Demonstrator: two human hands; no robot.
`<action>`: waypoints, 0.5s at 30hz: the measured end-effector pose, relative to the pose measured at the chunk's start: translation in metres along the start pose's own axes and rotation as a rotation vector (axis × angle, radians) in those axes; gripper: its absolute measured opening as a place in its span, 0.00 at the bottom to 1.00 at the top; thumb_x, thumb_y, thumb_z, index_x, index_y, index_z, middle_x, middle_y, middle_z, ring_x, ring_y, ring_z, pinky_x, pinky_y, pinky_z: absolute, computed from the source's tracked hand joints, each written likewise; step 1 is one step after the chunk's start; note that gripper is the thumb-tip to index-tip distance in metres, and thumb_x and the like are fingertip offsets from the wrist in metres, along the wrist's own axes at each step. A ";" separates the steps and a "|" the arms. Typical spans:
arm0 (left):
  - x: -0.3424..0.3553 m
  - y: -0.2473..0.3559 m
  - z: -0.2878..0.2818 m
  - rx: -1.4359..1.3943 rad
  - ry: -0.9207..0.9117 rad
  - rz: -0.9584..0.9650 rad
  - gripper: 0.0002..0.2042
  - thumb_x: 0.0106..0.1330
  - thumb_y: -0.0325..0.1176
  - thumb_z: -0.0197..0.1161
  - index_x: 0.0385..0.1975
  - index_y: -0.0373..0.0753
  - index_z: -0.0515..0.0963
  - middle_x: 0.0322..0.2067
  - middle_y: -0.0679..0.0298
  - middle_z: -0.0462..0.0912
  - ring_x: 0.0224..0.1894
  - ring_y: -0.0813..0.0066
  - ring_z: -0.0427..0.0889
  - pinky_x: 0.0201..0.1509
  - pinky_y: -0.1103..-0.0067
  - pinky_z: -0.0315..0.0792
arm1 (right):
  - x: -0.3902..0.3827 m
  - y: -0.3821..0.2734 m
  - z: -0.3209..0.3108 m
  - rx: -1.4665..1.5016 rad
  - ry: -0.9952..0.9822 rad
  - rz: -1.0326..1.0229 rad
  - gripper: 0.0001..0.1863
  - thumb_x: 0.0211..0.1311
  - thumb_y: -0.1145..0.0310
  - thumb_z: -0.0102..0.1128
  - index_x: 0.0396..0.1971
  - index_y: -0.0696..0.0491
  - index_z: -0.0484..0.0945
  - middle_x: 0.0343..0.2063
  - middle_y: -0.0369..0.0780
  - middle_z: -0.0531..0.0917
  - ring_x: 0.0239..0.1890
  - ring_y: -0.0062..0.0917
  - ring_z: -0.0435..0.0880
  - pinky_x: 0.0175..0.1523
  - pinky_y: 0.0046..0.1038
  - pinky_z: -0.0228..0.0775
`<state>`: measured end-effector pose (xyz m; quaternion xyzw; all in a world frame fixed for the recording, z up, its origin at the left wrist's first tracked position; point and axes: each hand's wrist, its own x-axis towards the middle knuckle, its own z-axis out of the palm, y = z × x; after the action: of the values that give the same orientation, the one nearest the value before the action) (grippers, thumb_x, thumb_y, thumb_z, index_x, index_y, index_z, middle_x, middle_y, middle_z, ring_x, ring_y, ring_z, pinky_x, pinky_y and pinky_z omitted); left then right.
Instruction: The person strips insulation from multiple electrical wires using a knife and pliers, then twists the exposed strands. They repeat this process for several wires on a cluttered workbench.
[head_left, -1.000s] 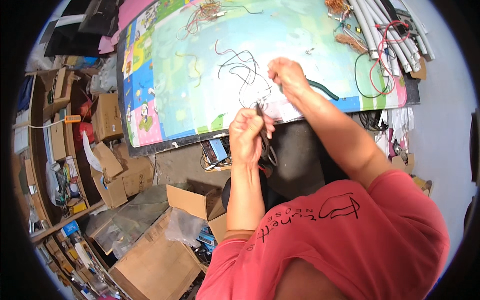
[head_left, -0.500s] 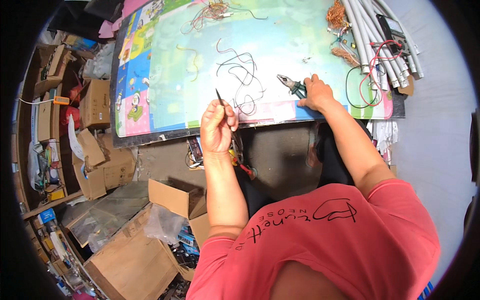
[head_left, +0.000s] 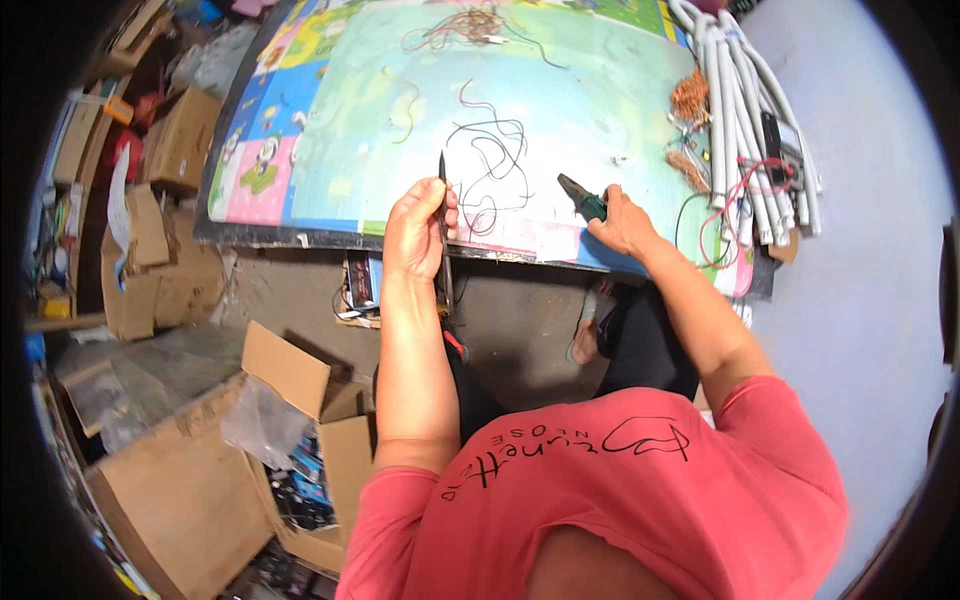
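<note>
My left hand (head_left: pixel 418 225) is closed at the table's near edge, around a dark, thin, cable-like length (head_left: pixel 443 170). Its narrow end points up past my thumb, and more of it seems to hang below my fist. To the right, my right hand (head_left: pixel 622 225) grips combination pliers (head_left: pixel 583 198) by their dark green handles. The jaws point up and left, seen nearly edge-on, and look closed. Between my hands and a little farther off, a loose tangle of thin black wire (head_left: pixel 492 165) lies on the table, apart from both.
A patterned mat (head_left: pixel 350 150) covers the table. Toward the back lie a bundle of thin wires (head_left: pixel 470 28) and a yellow wire (head_left: pixel 411 110). On the right are copper strands (head_left: pixel 690 97), grey-white tubes (head_left: pixel 735 130) and a multimeter (head_left: pixel 785 150). An opened carton (head_left: pixel 345 465) stands at lower left.
The pliers have turned in my right hand from lying flat to nearly edge-on. The dark length in my left hand now stands more upright. The whole view has shifted slightly.
</note>
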<state>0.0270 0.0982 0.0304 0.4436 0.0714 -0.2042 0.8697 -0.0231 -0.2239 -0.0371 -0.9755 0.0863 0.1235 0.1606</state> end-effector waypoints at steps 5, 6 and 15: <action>0.001 0.007 -0.002 -0.048 -0.060 -0.029 0.08 0.67 0.36 0.57 0.33 0.38 0.72 0.24 0.68 0.72 0.21 0.82 0.67 0.22 0.85 0.60 | -0.004 -0.011 -0.004 -0.034 -0.048 -0.083 0.20 0.51 0.59 0.64 0.32 0.61 0.73 0.27 0.51 0.81 0.30 0.43 0.82 0.37 0.40 0.74; 0.000 0.009 -0.006 -0.062 -0.090 -0.054 0.09 0.68 0.36 0.57 0.34 0.37 0.71 0.24 0.68 0.71 0.21 0.82 0.67 0.21 0.85 0.60 | -0.004 -0.014 -0.012 0.150 -0.174 -0.013 0.19 0.50 0.60 0.65 0.31 0.61 0.74 0.25 0.48 0.81 0.28 0.37 0.81 0.36 0.36 0.73; -0.013 0.014 -0.003 -0.048 -0.298 -0.129 0.09 0.70 0.37 0.54 0.33 0.38 0.70 0.23 0.69 0.68 0.21 0.85 0.64 0.20 0.88 0.59 | -0.057 -0.071 -0.092 0.881 -0.663 -0.099 0.10 0.57 0.64 0.63 0.33 0.55 0.76 0.32 0.36 0.82 0.35 0.20 0.79 0.46 0.24 0.69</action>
<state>0.0210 0.1121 0.0427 0.3821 -0.0252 -0.3215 0.8660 -0.0433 -0.1816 0.0835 -0.7279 0.0288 0.3683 0.5776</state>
